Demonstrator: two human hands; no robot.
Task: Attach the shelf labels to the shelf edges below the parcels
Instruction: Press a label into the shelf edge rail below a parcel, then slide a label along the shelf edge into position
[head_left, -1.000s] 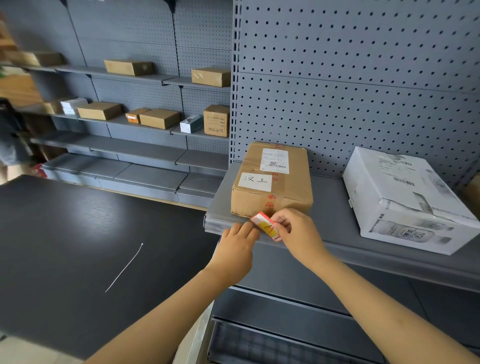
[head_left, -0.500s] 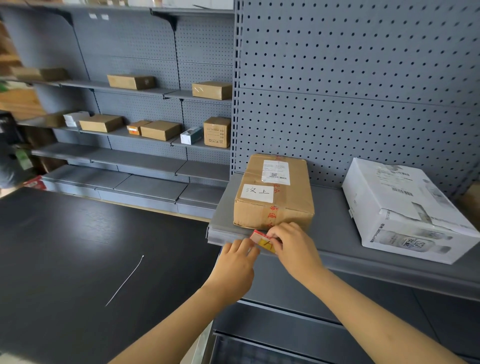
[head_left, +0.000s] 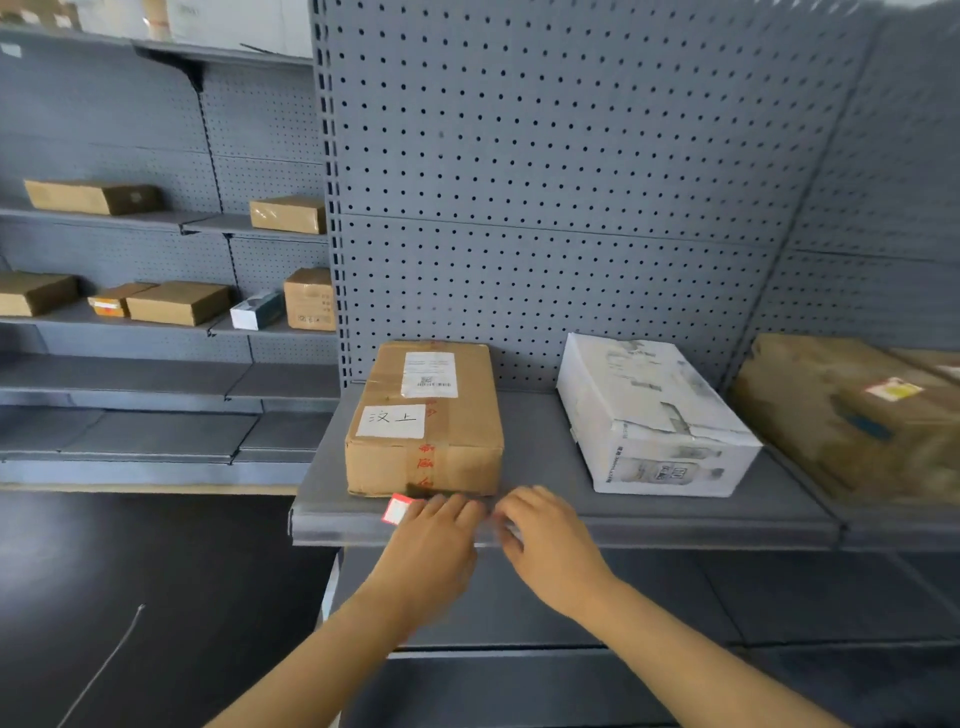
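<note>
The shelf label (head_left: 397, 509) is out of the right hand's (head_left: 550, 540) pinch and now lies against the shelf edge (head_left: 675, 530), just left of centre frame. The left hand (head_left: 431, 540) has slid over it, and the right has drawn off rightward.

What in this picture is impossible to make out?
Head view only:
Label: mostly covered by the left hand; its print is unreadable.
Right hand: motion-blurred; whether its fingertips pinch anything cannot be told.
Far-right box: cut off by the frame's right edge.
Slip on the parcel: print too small.
</note>
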